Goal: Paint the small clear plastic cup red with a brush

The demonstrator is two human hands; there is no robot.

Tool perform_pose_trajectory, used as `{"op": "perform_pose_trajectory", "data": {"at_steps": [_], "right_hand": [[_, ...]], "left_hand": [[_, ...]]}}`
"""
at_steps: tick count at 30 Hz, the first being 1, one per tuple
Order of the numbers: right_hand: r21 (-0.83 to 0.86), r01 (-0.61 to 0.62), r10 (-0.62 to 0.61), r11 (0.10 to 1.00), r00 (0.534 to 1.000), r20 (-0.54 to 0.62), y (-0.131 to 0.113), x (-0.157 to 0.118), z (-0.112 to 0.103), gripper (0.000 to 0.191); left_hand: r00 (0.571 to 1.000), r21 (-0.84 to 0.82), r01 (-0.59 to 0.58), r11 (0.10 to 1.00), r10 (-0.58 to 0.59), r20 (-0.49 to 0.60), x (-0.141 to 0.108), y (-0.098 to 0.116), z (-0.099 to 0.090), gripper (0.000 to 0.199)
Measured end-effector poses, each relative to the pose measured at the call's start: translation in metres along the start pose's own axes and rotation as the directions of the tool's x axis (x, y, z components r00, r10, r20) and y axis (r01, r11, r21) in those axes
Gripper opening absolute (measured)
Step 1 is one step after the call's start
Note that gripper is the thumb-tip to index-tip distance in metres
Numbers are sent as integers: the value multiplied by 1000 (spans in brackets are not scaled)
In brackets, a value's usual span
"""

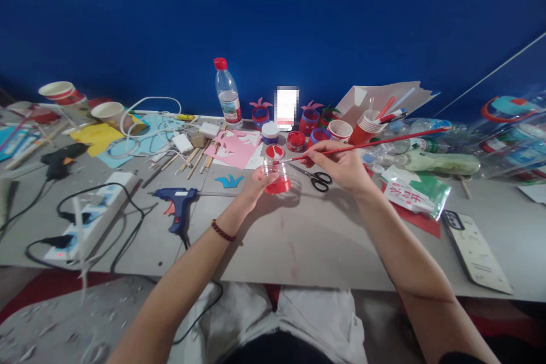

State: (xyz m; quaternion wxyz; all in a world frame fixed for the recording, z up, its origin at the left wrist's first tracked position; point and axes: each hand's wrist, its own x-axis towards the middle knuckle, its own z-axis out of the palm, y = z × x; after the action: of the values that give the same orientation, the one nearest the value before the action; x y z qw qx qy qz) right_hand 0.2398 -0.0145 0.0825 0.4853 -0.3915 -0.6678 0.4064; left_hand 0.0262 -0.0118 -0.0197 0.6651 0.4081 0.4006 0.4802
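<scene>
My left hand (257, 186) is closed round a small clear plastic piece (279, 183), cut from a bottle, with red paint on its lower part and a red patch at its top. In my right hand (339, 164) is a long red paintbrush (375, 141), pinched near its front, its tip at the clear piece's side. Just behind stand an open jar of red paint (296, 140) and a white-lidded jar (270, 133). Black-handled scissors (321, 181) lie under and beside my right hand.
A blue glue gun (179, 205) and a power strip (96, 213) with cables lie at the left. Behind are a water bottle (228, 96), pink paper (234, 149) and paper cups (367, 127). Plastic bottles (439, 160) and a phone (475, 250) are at the right.
</scene>
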Motion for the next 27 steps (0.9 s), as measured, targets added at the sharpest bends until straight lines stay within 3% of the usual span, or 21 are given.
{"op": "perform_pose_trajectory", "data": {"at_steps": [14,27], "right_hand": [[-181,53,-57,982,998,-15,-1,0,4,19],[-292,50,-73,955,995,-67,2,2,-5,23]], "left_hand": [[999,-29,38,999,-39,-31,-1,3,2,61],[1000,-132,-2,991,5,19,-1,8,4,46]]}}
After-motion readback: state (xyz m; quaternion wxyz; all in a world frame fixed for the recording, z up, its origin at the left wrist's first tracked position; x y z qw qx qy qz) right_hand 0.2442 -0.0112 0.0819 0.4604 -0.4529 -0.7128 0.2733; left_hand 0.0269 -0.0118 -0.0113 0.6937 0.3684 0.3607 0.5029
